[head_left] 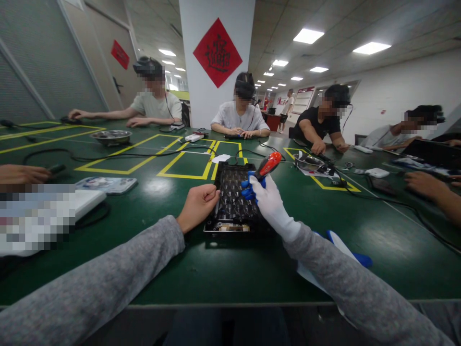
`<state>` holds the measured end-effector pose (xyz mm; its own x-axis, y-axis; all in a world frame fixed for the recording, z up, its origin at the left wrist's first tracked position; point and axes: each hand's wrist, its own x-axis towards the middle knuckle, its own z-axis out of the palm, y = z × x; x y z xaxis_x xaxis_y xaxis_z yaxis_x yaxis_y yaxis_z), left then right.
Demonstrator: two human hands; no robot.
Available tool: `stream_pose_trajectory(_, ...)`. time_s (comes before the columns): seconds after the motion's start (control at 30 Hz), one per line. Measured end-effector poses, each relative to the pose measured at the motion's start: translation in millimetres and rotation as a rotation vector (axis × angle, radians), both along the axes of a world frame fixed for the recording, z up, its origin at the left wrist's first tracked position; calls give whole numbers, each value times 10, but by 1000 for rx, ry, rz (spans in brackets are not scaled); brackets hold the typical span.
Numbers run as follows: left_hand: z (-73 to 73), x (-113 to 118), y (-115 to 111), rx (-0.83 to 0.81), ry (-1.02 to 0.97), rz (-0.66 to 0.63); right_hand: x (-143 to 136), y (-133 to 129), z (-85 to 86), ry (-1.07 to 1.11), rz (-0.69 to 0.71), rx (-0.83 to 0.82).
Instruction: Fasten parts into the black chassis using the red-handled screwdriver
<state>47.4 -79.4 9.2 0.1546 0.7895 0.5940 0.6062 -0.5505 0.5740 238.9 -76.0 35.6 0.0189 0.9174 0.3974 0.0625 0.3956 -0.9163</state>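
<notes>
A black device with an open, ribbed interior point(236, 192) lies on the green table in front of me. My bare left hand point(200, 205) is closed at its left edge, with the fingers curled; whatever they may hold is too small to name. On the right side, my right hand point(268, 202) wears a white glove with blue fingertips. It grips a screwdriver with a red and black handle point(269, 164), the handle pointing up and away from me. The screwdriver's tip is hidden behind the glove and the device.
Under my right forearm lies a blue and white glove point(347, 247). A metal bowl point(111, 137) stands at the back left, a cluttered dish point(309, 162) at the back right. Cables cross the green table point(173, 283). Several people sit around it; others' hands show at both sides.
</notes>
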Motion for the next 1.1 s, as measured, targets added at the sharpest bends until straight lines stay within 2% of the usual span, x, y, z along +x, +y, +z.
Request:
stream_pose_trajectory(0.13,-43,-6,16,-58,-25,-44,-10,50,-42,5,35,-37)
stream_pose_trajectory(0.27,-22,-6,10,-65,-16,-52,-8,56,-60,-9,54,-41)
stream_pose_trajectory(0.43,21,-6,26,-53,21,12,1,2,12,72,-47,-4)
stream_pose_trajectory(0.57,8,-18,66,-66,81,-5,4,-51,56,144,-103,45)
stream_pose_trajectory(0.63,-1,-25,81,-69,105,-21,2,-74,63,187,-78,51)
stream_pose_trajectory(0.83,12,-26,84,-103,111,-55,-14,-139,92,267,114,39)
stream_pose_trajectory(1.1,35,-18,50,-51,104,-66,-15,-156,104,289,131,62)
